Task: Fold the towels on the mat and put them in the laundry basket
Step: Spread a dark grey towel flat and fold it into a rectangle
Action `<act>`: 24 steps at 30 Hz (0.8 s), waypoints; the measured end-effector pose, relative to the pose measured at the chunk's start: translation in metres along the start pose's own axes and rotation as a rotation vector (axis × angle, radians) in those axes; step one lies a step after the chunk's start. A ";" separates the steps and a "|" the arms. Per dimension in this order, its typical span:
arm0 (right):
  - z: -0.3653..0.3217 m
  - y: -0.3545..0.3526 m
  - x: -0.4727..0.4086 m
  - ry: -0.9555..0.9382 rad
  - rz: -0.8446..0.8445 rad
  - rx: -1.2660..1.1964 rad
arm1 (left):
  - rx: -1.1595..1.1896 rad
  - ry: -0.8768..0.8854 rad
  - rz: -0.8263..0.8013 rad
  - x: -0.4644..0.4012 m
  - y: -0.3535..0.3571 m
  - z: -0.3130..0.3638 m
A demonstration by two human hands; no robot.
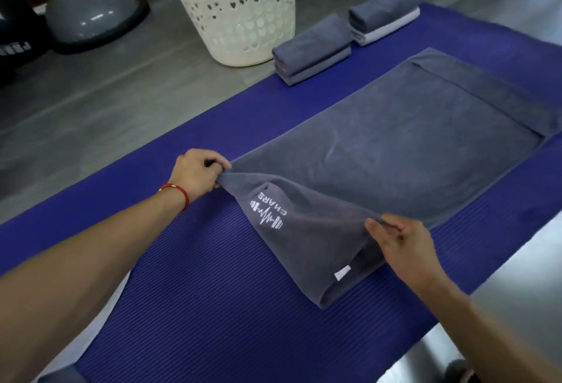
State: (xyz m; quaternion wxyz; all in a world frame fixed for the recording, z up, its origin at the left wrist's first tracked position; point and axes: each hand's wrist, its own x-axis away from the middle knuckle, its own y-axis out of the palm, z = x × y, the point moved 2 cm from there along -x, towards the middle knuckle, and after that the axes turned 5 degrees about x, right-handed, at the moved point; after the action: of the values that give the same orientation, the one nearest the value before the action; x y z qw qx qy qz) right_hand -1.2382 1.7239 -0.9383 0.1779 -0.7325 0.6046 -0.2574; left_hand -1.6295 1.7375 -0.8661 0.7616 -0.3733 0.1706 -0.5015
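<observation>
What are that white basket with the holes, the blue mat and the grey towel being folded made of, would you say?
Laundry basket: probably moulded plastic, cream, smooth, with punched heart-shaped holes. Mat: likely foam or rubber, matte blue, finely ribbed. Towel: soft cloth, perhaps microfibre; it shows a fuzzy nap and drapes limply where the left hand and right hand pinch it.

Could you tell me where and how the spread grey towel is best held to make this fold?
Probably by its two near corners, from the person's side. The grey towel lies lengthwise away across the mat, so that short edge is closest. The left hand and right hand already pinch those corners and lift the near end.
</observation>
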 end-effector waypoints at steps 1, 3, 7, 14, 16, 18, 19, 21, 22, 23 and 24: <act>0.004 -0.014 -0.006 0.031 0.046 0.003 | 0.030 -0.010 -0.017 -0.006 0.004 0.018; 0.015 -0.046 -0.020 0.077 0.129 0.024 | 0.119 0.007 -0.052 -0.025 0.016 0.053; 0.050 -0.115 -0.057 0.150 0.273 0.039 | 0.202 0.145 -0.186 -0.073 0.059 0.133; 0.120 -0.217 -0.151 0.213 0.421 0.119 | 0.113 0.327 -0.013 -0.165 0.162 0.256; 0.134 -0.240 -0.180 0.221 0.474 0.191 | 0.150 0.311 0.086 -0.194 0.194 0.281; 0.150 -0.259 -0.209 0.255 0.553 0.226 | 0.152 0.327 0.140 -0.201 0.227 0.315; 0.159 -0.265 -0.222 0.281 0.594 0.230 | 0.133 0.336 0.173 -0.205 0.244 0.331; 0.172 -0.275 -0.247 0.335 0.667 0.230 | 0.080 0.330 0.227 -0.218 0.274 0.356; 0.178 -0.278 -0.258 0.355 0.696 0.221 | 0.067 0.308 0.238 -0.226 0.288 0.366; 0.183 -0.280 -0.267 0.374 0.731 0.213 | 0.057 0.281 0.249 -0.233 0.299 0.376; 0.188 -0.281 -0.274 0.390 0.771 0.209 | 0.040 0.266 0.262 -0.241 0.310 0.386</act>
State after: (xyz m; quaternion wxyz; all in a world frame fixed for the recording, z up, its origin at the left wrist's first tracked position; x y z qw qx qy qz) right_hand -0.9412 2.0405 -0.9728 0.2163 -0.3693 0.8266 -0.3654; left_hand -1.2934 2.1734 -0.8676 0.7984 -0.2630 0.3069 -0.4462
